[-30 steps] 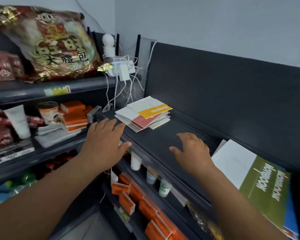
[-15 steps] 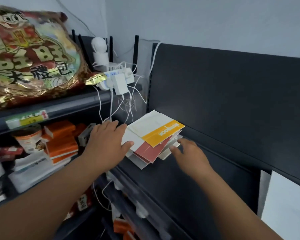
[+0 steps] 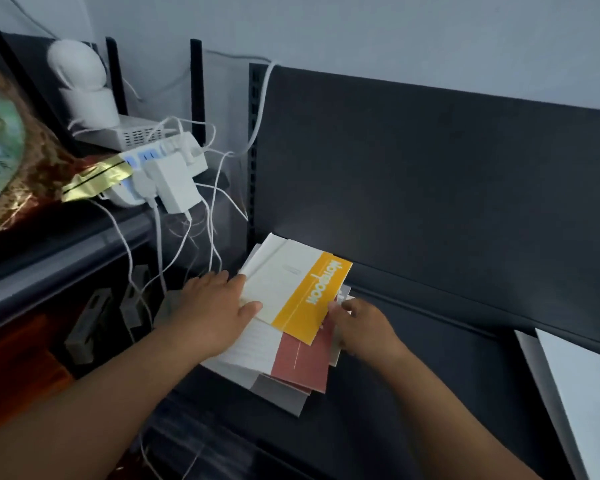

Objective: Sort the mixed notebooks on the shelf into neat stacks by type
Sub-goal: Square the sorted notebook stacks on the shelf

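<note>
A messy pile of thin notebooks lies on the dark shelf [image 3: 413, 393] against its back panel. On top is a cream notebook with a yellow band [image 3: 302, 292]. Beneath it show a dusty-red notebook [image 3: 302, 365], a white lined one [image 3: 253, 348] and a grey one [image 3: 281, 396]. My left hand [image 3: 215, 313] rests on the pile's left side, thumb on the cream cover. My right hand [image 3: 364, 327] pinches the right edge of the yellow-banded notebook, fingers curled under it.
A white power strip with plugs and dangling cables [image 3: 163, 174] hangs just left of the pile. A white camera [image 3: 80, 84] and a gold snack bag [image 3: 11, 161] sit on the left shelf. More white notebooks [image 3: 582, 386] lie at the right edge.
Both hands have moved forward from the shelf's front edge onto the pile. The left now lies on the covers and the right has taken hold of the top notebook's edge. The view moved closer.
</note>
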Tool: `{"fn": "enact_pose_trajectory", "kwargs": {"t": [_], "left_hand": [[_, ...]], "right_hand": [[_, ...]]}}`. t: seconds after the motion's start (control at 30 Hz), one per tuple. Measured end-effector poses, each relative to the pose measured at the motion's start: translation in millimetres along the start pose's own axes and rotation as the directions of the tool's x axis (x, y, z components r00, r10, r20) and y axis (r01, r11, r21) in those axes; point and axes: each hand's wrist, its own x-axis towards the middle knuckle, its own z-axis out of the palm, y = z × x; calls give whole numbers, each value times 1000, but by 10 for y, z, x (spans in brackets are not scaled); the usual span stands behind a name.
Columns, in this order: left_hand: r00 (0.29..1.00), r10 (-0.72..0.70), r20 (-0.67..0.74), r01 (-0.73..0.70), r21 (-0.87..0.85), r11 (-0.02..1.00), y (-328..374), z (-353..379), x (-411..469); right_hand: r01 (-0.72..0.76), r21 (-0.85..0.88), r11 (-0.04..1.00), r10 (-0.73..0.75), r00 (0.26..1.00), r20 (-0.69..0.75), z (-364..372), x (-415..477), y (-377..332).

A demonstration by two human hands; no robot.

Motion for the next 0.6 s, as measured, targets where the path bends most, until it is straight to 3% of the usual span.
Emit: {"fn": "enact_pose_trajectory", "kwargs": {"t": [0.17,0.3,0.43,0.6], "left_hand": [[989,133,69,-132,-22,991,-5,0,110],[976,212,50,-208,-81,975,-51,118,153],[949,316,3,-315,-87,945,-39,187,87],[915,401,-38,-401,-187,897,-18,145,-18]], "right_hand": [[-113,125,986,118,993,-31,134,51,-138],[-181,156,971,189,981,-41,189,10,-189],[-257,337,906,281,960,-23,223,-40,-190],[-292,408,865,339,940,-47,256,-97,-128]]}}
